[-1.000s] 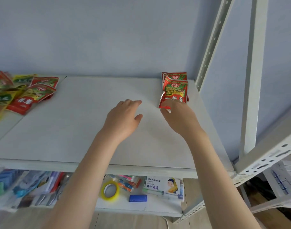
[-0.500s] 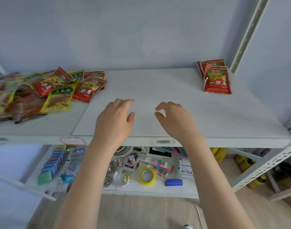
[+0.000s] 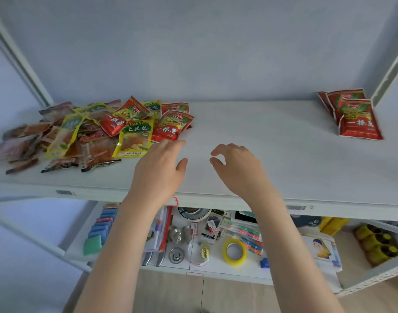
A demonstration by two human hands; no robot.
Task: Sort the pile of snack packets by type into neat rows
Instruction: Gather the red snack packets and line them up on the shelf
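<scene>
A mixed pile of snack packets (image 3: 87, 134) is seen on a white shelf (image 3: 272, 159). Well to the right of the pile, a few red packets (image 3: 356, 118) are laid overlapping. Nothing is held. The left hand (image 3: 158, 168) is spread, fingertips just beside the pile's nearest red packet (image 3: 170, 128). The right hand (image 3: 238, 168), right of the pile, is loosely curled. Fetching another red packet is judged the step in hand; next it must be pinched and lifted clear.

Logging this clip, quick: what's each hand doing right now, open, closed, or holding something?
Left hand: open, holding nothing, fingertips by a red packet.
Right hand: open, fingers loosely curled, holding nothing.
</scene>
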